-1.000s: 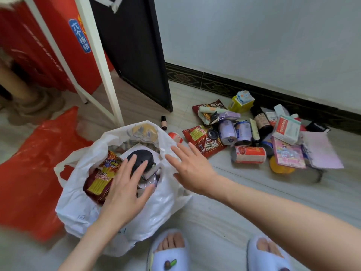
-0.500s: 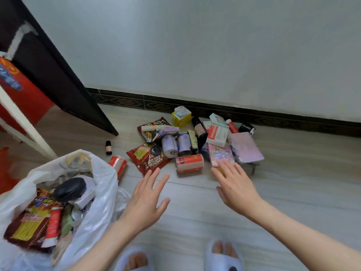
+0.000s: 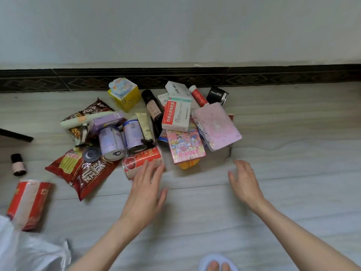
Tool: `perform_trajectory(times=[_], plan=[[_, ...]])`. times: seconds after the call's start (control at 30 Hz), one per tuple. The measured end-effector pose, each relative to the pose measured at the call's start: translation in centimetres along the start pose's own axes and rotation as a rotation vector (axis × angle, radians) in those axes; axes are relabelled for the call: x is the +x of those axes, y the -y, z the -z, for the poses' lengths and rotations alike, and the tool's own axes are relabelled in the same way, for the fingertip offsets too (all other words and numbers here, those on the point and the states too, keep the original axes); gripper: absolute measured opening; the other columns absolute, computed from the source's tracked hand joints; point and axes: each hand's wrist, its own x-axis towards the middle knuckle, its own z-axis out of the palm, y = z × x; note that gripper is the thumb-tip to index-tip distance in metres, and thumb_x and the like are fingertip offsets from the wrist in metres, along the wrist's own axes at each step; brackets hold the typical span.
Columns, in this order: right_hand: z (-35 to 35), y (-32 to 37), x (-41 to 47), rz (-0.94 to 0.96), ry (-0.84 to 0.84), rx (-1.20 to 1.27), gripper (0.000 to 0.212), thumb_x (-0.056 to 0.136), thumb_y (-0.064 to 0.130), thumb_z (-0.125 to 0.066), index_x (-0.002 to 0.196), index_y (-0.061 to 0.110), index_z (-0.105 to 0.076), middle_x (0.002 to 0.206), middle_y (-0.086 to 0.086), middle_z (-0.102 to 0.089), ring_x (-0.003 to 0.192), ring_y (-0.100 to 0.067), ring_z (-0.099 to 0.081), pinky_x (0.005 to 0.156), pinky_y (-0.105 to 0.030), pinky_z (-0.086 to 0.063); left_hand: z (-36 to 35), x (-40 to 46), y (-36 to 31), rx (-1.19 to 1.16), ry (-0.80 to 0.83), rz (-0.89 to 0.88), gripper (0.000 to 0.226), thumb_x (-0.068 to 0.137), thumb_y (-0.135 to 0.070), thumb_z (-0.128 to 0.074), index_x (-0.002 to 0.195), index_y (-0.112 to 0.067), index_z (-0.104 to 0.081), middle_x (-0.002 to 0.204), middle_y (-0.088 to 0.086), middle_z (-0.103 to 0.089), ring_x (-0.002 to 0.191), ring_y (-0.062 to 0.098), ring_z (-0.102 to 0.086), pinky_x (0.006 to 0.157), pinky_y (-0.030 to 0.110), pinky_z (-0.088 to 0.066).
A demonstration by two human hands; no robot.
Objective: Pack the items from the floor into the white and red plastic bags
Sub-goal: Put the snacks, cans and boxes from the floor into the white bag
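A heap of items lies on the floor by the wall. A red can (image 3: 141,160) lies on its side at the heap's front. My left hand (image 3: 145,189) is spread open, its fingertips over that can. My right hand (image 3: 244,181) hovers open, empty, just below the pink case (image 3: 216,126). Two purple cans (image 3: 111,143), a red snack bag (image 3: 82,171), a colourful card box (image 3: 184,146) and a white-and-red medicine box (image 3: 176,114) are in the heap. Only a corner of the white bag (image 3: 25,253) shows at bottom left. The red bag is out of view.
A red packet (image 3: 27,202) and a small dark-capped bottle (image 3: 18,165) lie apart at the left. A yellow box (image 3: 125,94), a dark bottle (image 3: 153,106) and a black jar (image 3: 216,95) sit near the dark skirting. My slippered foot (image 3: 217,264) shows at the bottom.
The view has swung right and closer to the heap, away from the white bag. Both hands have moved forward; the left one now reaches the red can.
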Motion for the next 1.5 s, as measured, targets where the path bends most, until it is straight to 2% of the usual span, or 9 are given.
perform_trajectory(times=[0.17, 0.3, 0.5, 0.63, 0.73, 0.83, 0.93, 1.13, 1.5], plan=[[-0.7, -0.2, 5.9, -0.313, -0.110, 0.254, 0.031, 0.090, 0.017, -0.051, 0.113, -0.003, -0.056, 0.117, -0.027, -0.056, 0.109, -0.038, -0.053, 0.089, -0.034, -0.039, -0.9, 5.7, -0.3, -0.105, -0.106, 0.125, 0.055, 0.088, -0.041, -0.052, 0.130, -0.007, -0.046, 0.145, 0.015, -0.035, 0.140, 0.029, -0.019, 0.113, 0.043, -0.021], [-2.3, 0.7, 8.4, -0.479, -0.179, 0.263, 0.035, 0.088, 0.023, -0.054, 0.111, -0.004, -0.050, 0.120, -0.027, -0.052, 0.111, -0.040, -0.051, 0.087, -0.039, -0.041, -1.7, 8.3, -0.9, -0.103, -0.104, 0.306, 0.052, 0.083, -0.058, -0.048, 0.107, -0.016, -0.065, 0.133, 0.009, -0.043, 0.122, 0.022, -0.025, 0.103, 0.038, -0.025], [-2.7, 0.9, 8.7, -0.565, -0.157, 0.289, 0.027, 0.087, 0.016, -0.048, 0.095, -0.007, -0.061, 0.107, -0.029, -0.062, 0.104, -0.041, -0.056, 0.080, -0.037, -0.045, -1.7, 9.7, -1.6, -0.226, -0.044, 0.438, 0.038, 0.083, -0.052, -0.053, 0.088, -0.017, -0.067, 0.118, 0.002, -0.054, 0.116, 0.020, -0.027, 0.095, 0.034, -0.021], [-2.7, 0.2, 5.9, -0.599, -0.170, 0.702, 0.019, 0.086, 0.011, -0.050, 0.073, 0.006, -0.063, 0.055, -0.007, -0.059, 0.062, -0.028, -0.055, 0.049, -0.022, -0.044, -1.0, 9.8, -1.9, -0.455, -0.062, 0.518, 0.033, 0.085, -0.043, -0.056, 0.090, -0.013, -0.067, 0.105, 0.009, -0.063, 0.112, 0.029, -0.044, 0.094, 0.037, -0.034], [-2.6, 0.1, 3.2, -0.634, -0.164, 1.032, 0.017, 0.089, 0.007, -0.052, 0.073, 0.009, -0.056, 0.060, -0.004, -0.053, 0.047, -0.013, -0.041, 0.032, -0.011, -0.032, 0.0, 8.7, -2.2, -0.728, -0.134, 0.569, 0.020, 0.088, -0.034, -0.057, 0.091, -0.015, -0.060, 0.092, 0.006, -0.066, 0.095, 0.026, -0.061, 0.080, 0.036, -0.046], [-2.1, 0.2, 0.7, -0.563, -0.125, 1.053, 0.019, 0.088, 0.006, -0.055, 0.070, 0.010, -0.059, 0.059, -0.004, -0.052, 0.043, -0.007, -0.039, 0.034, -0.011, -0.032, 1.0, 6.8, -2.2, -0.903, -0.176, 0.608, 0.016, 0.090, -0.025, -0.056, 0.096, -0.010, -0.059, 0.094, 0.010, -0.068, 0.089, 0.025, -0.065, 0.079, 0.034, -0.051], [-1.6, 0.6, -2.1, -0.444, -0.073, 0.957, 0.025, 0.086, 0.005, -0.055, 0.062, 0.011, -0.059, 0.059, -0.005, -0.054, 0.047, -0.011, -0.040, 0.040, -0.015, -0.033, 2.3, 4.1, -1.5, -0.886, -0.215, 0.574, 0.016, 0.090, -0.022, -0.057, 0.094, -0.007, -0.063, 0.085, 0.007, -0.068, 0.076, 0.018, -0.063, 0.068, 0.024, -0.053], [-0.5, 4.0, -9.3, -0.171, 0.090, 0.748, 0.018, 0.083, 0.008, -0.062, 0.066, 0.014, -0.059, 0.054, 0.002, -0.058, 0.050, -0.011, -0.045, 0.052, -0.021, -0.035, 6.3, -5.1, 0.3, -0.913, -0.264, 0.622, 0.016, 0.091, -0.022, -0.057, 0.088, -0.008, -0.065, 0.080, 0.006, -0.068, 0.071, 0.015, -0.063, 0.064, 0.027, -0.056], [4.3, 24.7, -21.4, 0.452, 0.592, 0.131, 0.022, 0.088, 0.014, -0.055, 0.066, 0.019, -0.056, 0.063, 0.006, -0.057, 0.049, -0.005, -0.043, 0.044, -0.015, -0.033, 18.1, -26.6, 7.9, -0.741, -0.654, 0.784, 0.018, 0.091, -0.032, -0.053, 0.088, -0.019, -0.065, 0.081, -0.007, -0.065, 0.075, 0.008, -0.060, 0.057, 0.024, -0.042]])
